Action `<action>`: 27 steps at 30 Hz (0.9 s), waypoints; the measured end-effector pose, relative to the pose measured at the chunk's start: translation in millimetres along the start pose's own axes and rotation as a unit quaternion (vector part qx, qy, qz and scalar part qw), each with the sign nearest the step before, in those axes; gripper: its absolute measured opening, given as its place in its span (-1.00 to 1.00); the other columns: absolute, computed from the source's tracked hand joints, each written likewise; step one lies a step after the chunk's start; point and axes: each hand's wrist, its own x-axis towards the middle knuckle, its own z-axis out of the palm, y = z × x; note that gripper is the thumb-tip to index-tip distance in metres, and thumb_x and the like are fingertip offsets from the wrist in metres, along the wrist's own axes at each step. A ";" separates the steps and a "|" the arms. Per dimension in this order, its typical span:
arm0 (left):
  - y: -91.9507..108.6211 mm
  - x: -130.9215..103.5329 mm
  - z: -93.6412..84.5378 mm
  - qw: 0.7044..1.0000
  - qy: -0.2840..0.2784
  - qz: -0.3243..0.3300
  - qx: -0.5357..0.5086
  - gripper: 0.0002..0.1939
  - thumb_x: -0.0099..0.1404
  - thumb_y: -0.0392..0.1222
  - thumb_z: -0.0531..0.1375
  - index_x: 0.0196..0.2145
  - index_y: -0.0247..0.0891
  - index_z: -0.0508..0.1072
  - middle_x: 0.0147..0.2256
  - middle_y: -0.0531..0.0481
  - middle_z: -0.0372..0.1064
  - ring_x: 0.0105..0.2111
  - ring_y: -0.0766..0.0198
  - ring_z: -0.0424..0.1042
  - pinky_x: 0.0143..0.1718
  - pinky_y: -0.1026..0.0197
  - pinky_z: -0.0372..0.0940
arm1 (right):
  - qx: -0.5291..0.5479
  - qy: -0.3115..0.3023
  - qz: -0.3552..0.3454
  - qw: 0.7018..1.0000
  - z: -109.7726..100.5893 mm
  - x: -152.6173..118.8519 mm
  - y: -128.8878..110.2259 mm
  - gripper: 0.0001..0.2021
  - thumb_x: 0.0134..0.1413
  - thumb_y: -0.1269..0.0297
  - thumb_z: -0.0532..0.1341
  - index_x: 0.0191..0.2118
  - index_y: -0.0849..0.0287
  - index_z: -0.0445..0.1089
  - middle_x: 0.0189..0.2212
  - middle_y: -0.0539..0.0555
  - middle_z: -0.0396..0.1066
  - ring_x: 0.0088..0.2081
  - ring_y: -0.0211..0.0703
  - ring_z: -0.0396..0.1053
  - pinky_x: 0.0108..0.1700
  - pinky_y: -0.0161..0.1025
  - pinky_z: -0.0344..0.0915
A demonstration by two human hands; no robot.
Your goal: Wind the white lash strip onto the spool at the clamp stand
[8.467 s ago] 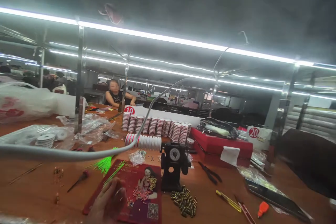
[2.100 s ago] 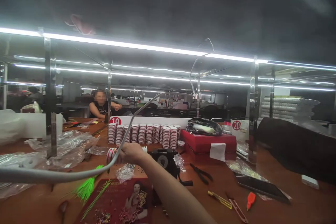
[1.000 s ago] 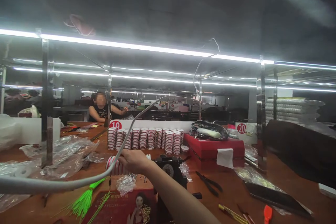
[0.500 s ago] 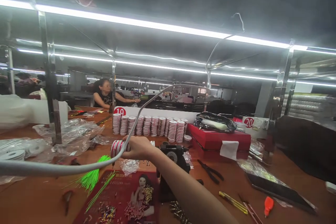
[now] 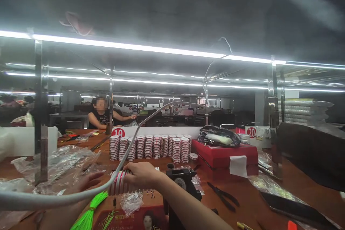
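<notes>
My right hand (image 5: 142, 175) is closed over a row of red-and-white spools (image 5: 120, 184) lying sideways beside the black hand-crank winder (image 5: 183, 183). My left hand (image 5: 90, 181) reaches in from the left, fingers spread, close to the left end of that row; whether it touches is unclear. A thick grey cable (image 5: 54, 199) crosses in front of both hands. Below them lie a small clear bag of beads (image 5: 132, 200), a bundle of green fibres (image 5: 86, 217) and a red printed card (image 5: 126, 220).
Several stacks of spools (image 5: 151, 146) stand behind the winder. A red box (image 5: 223, 152) with a black bag sits to the right, black pliers (image 5: 223, 197) in front of it. Crumpled clear plastic (image 5: 61, 160) and a metal post (image 5: 40, 115) are left. A co-worker (image 5: 101, 114) sits farther back.
My left hand has come into view beside the spool row. My right hand stays closed on the row. The view has tilted up, hiding most of the red card.
</notes>
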 end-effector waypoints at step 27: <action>-46.7 32.6 24.0 0.974 -0.199 0.007 -0.106 -0.20 0.11 0.04 0.24 0.23 -0.11 -0.01 0.06 -0.05 0.34 -0.01 -0.01 0.36 0.03 0.02 0.23 | -0.054 0.062 -0.003 0.997 -7.1 30.3 -0.4 -0.83 0.10 0.18 0.18 -0.25 0.08 0.47 -0.24 0.00 0.48 -0.19 -0.08 0.42 -0.34 -0.33 0.25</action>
